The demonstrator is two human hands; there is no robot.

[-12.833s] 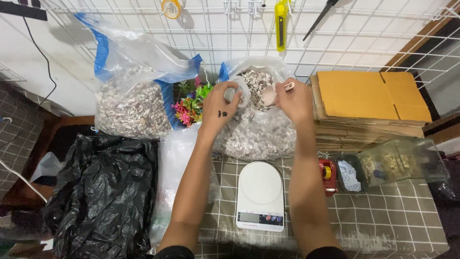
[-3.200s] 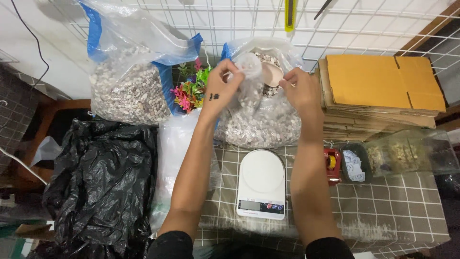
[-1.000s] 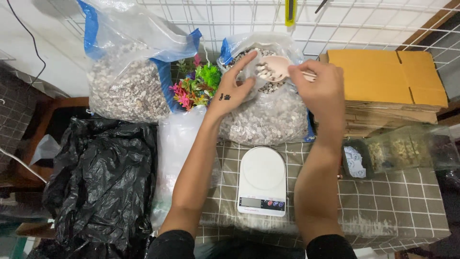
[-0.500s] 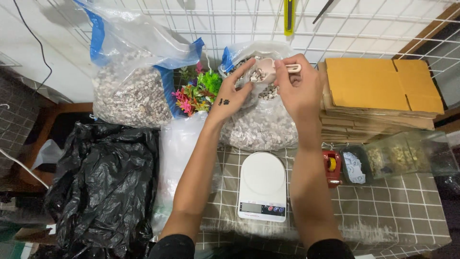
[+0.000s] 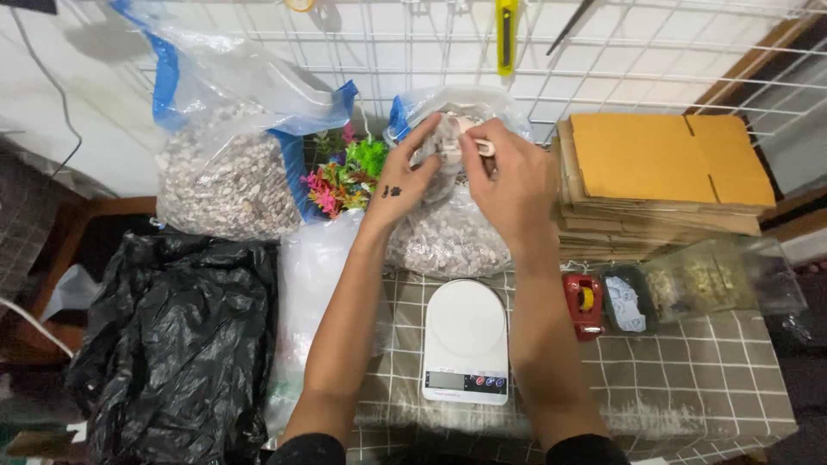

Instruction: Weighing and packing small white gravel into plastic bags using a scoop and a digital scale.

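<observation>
- A small clear pouch (image 5: 435,142) is held up by the left hand (image 5: 405,176), its fingers (image 5: 420,138) curled round the pouch's side, directly beyond the white kitchen scale (image 5: 466,340).
- A pale pink scoop (image 5: 472,142) is pinched by its handle in the right hand (image 5: 508,176); the bowl is tipped at the pouch's mouth, and whether any pebbles remain in it cannot be told.
- Both hands are poised over the open bag of pebbles (image 5: 448,232), which stands just behind the scale.
- Filling appears to be under way: some pebbles seem to lie in the pouch, though how full it is cannot be made out.
- Nothing has been set on the scale's plate, so weighing is judged not yet done.
- A larger gravel bag (image 5: 228,172) and plastic plants (image 5: 345,172) stand to the left beyond the scale; flattened cardboard (image 5: 663,172) is stacked to its right.
</observation>
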